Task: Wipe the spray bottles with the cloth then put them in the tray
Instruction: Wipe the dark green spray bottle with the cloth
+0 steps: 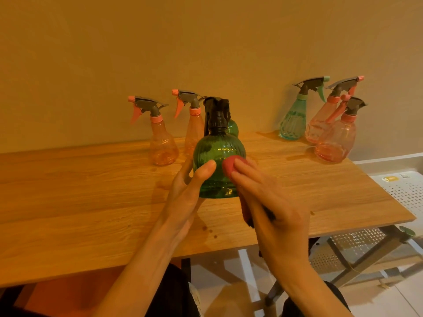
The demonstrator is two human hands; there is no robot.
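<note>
- Head view: round ribbed green plastic spray bottle point(218, 156) stands upright above the wooden table point(91, 191), black trigger head up.
- Left hand point(190, 193) cups it, thumb pressing the glassy side.
- Right hand point(272, 204), fingers straight together, presses a red cloth point(229, 167) against it.

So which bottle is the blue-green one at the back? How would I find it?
Look along the wooden table to its far right corner by the wall, where three bottles stand together. The teal bottle is the leftmost of the three. Its two neighbours, the pink bottles, are pink with pink nozzle tips, while it alone has a blue-green body and a mint green trigger and nozzle tip.
</note>
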